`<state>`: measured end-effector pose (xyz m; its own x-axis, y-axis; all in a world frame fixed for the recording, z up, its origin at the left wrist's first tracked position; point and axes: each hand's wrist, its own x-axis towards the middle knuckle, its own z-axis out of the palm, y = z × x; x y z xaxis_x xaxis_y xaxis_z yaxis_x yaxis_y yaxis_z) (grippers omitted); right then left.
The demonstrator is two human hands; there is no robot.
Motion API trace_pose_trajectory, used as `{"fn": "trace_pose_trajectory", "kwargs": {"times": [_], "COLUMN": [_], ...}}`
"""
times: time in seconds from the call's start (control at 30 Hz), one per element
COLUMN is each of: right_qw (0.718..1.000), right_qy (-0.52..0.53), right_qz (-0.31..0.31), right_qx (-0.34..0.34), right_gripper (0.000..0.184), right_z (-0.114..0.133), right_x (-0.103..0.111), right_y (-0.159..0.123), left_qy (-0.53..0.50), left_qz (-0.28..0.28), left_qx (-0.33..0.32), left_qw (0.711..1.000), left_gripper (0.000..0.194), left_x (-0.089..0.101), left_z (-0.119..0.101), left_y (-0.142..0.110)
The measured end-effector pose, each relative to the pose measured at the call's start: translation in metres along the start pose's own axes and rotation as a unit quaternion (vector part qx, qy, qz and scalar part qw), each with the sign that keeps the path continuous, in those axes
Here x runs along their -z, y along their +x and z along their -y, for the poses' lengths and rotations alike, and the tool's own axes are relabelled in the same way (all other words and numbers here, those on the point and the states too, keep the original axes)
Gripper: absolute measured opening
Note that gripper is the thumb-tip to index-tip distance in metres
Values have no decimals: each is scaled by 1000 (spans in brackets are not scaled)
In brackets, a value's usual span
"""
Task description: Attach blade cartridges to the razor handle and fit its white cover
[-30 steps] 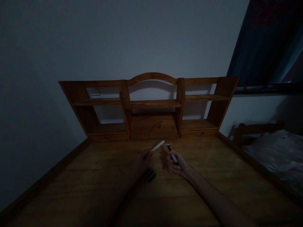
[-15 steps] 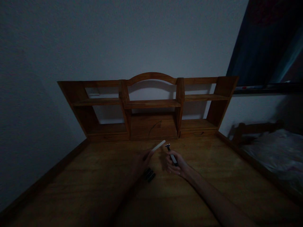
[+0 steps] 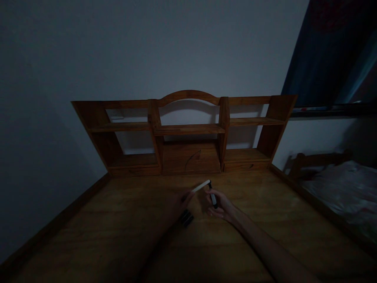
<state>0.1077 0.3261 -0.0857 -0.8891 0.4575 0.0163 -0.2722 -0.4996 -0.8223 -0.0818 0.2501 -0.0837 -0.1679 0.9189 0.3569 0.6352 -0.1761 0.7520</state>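
Note:
My right hand (image 3: 219, 205) is closed around the handle of a razor (image 3: 213, 198), whose head points up and away from me. In my left hand (image 3: 181, 202) is a slim white stick (image 3: 202, 185), pinched near its lower end. The stick's far tip meets or overlaps the razor's head; in the dim light I cannot tell whether they touch. Several small black pieces (image 3: 186, 217) lie side by side on the wooden desk (image 3: 212, 243), just below my left hand.
A wooden shelf unit (image 3: 188, 129) with open compartments stands along the back of the desk. Raised wooden edges border the desk top. To the right are a bed frame (image 3: 318, 159) with a pale plastic-like heap (image 3: 344, 184) and a dark curtain (image 3: 321, 59).
The white stick has moved right, bringing its tip to the razor's head. The razor has turned a little more upright in my right hand. The black pieces have stayed put.

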Motion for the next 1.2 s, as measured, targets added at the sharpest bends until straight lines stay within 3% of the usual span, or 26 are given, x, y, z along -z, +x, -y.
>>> {"fn": "trace_pose_trajectory", "kwargs": {"times": [0.23, 0.43, 0.63, 0.87, 1.1, 1.2], "right_qw": [1000, 999, 999, 999, 998, 998], "right_qy": [11, 29, 30, 40, 46, 38], "right_qz": [13, 9, 23, 35, 32, 39], "right_qx": [16, 10, 8, 5, -10, -16], "right_gripper": [37, 36, 35, 35, 36, 36], "right_z": [-4, 0, -1, -2, 0, -1], "right_x": [3, 0, 2, 1, -3, -1], "right_y": [0, 0, 1, 1, -1, -1], "left_qy": [-12, -5, -16, -13, -26, -34], "left_qz": [-58, -9, -71, 1, -54, -33], "left_qx": [21, -12, 29, -13, 29, 4], "left_qw": [998, 1000, 997, 1000, 998, 999], "left_gripper": [41, 39, 41, 40, 44, 42], "left_x": [6, 2, 7, 4, 6, 4], "left_z": [-1, -6, -1, -6, -2, -4], "left_y": [0, -3, 2, -2, 1, -1]}}
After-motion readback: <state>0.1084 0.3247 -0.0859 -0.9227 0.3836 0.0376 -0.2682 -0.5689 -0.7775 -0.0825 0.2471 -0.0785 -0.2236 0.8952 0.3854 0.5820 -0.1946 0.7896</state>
